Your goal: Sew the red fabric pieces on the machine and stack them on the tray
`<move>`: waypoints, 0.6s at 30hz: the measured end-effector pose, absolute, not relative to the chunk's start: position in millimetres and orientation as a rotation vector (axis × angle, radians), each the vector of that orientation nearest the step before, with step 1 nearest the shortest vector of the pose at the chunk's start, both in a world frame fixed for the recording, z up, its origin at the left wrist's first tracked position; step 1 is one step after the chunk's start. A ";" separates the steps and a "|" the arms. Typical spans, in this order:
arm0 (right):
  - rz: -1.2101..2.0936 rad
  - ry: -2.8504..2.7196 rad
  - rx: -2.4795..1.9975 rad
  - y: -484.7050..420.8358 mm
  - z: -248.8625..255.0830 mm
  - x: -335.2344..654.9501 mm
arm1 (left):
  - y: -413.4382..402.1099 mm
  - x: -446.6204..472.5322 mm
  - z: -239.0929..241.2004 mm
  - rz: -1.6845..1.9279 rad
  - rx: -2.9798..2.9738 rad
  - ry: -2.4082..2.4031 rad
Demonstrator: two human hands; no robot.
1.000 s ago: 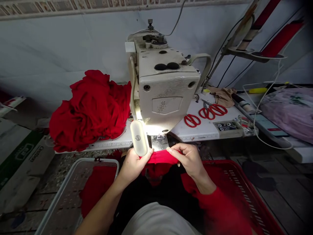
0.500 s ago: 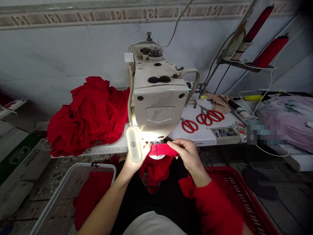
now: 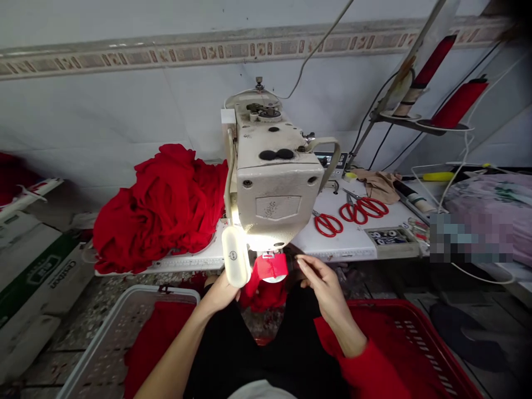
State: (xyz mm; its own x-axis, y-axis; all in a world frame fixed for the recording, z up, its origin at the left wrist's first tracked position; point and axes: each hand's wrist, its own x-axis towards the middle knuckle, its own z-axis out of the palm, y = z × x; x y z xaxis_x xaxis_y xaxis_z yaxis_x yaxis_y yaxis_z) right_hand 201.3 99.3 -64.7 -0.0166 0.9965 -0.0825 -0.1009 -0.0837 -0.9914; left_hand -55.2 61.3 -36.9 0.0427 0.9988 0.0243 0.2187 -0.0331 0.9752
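Observation:
A red garment (image 3: 272, 267) lies over the round white bed end under the head of an industrial sewing machine (image 3: 274, 205), its lower folds hanging below. My left hand (image 3: 220, 291) grips the garment's left side; the machine's oval lamp (image 3: 236, 257) hides most of its fingers. Just right of the cloth, my right hand (image 3: 322, 280) has its thumb and fingers pressed together, with a dark gap between fingertips and red fabric. Whether something small is in that pinch is not visible.
A heap of red cloth (image 3: 162, 205) sits left of the machine. Red-handled scissors (image 3: 328, 225) and a small parts tray (image 3: 393, 239) lie at right. Below stand a white basket (image 3: 93, 343) and a red basket (image 3: 419, 332). Red thread cones (image 3: 459, 102) stand on a rack.
My right hand has come off the red band and moved slightly away to the right. My left hand has shifted lower beside the lamp. The camera view has tilted up a little.

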 end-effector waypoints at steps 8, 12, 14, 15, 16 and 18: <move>1.808 -1.422 -1.048 59.0 -65.9 174.6 | 62.7 -110.7 -25.4 1.182 1.368 1.479; 1.646 -1.568 -1.084 50.7 -50.2 157.3 | 51.6 -86.4 -30.5 1.256 1.348 1.503; 1.584 -1.583 -1.091 45.9 -42.1 153.3 | 39.2 -72.2 -34.3 1.173 1.303 1.442; 1.571 -1.565 -1.094 43.0 -38.1 152.6 | 32.6 -67.3 -35.5 1.098 1.291 1.383; 1.565 -1.534 -1.091 39.9 -34.0 152.8 | 26.4 -64.1 -35.7 1.015 1.300 1.307; 1.588 -1.480 -1.051 33.4 -24.7 156.3 | 16.3 -61.8 -32.6 0.882 1.378 1.125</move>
